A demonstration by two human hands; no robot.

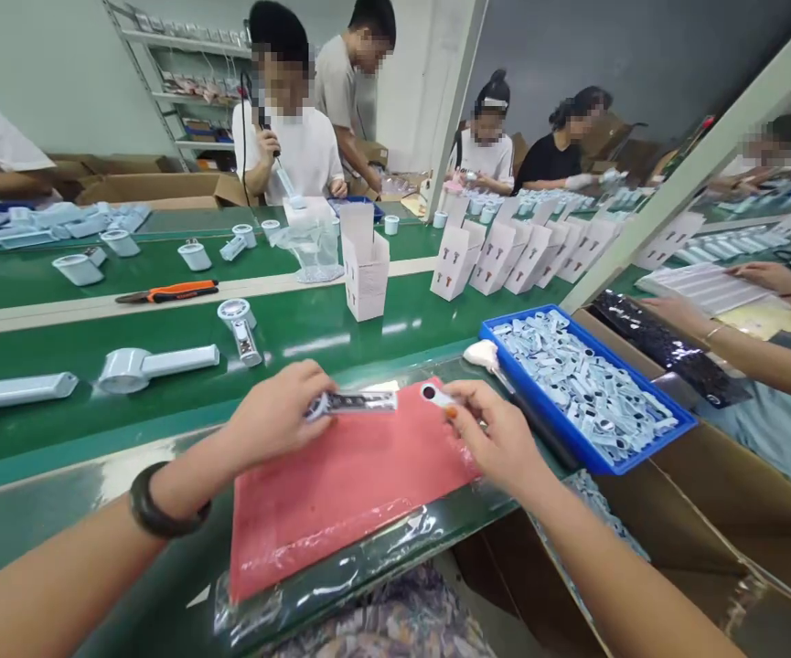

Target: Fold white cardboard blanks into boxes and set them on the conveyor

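Where a red sheet [340, 493] in clear plastic lies on the green worktop [17, 530] nearest the wearer, two bare hands work above it. The left hand [285, 411] is closed around the round head of a long-handled device [360, 401], its handle pointing right. The right hand [495, 429] pinches a small pale piece [437, 396] with a black dot between thumb and fingers; the two parts are near but apart. Just beyond the right hand, a white-headed tool [483, 355] lies slantwise, between it and a blue tray [656, 447] heaped with similar small pieces. Farther on, several pale blue housings [154, 364] lie to the left, and a white carton [366, 283] stands upright straight ahead, with a row of printed cartons [456, 260] to its right. Orange-handled pliers [179, 291] lie beyond the housings. Across the worktop, a person in a white T-shirt [323, 151] grips another handled device.
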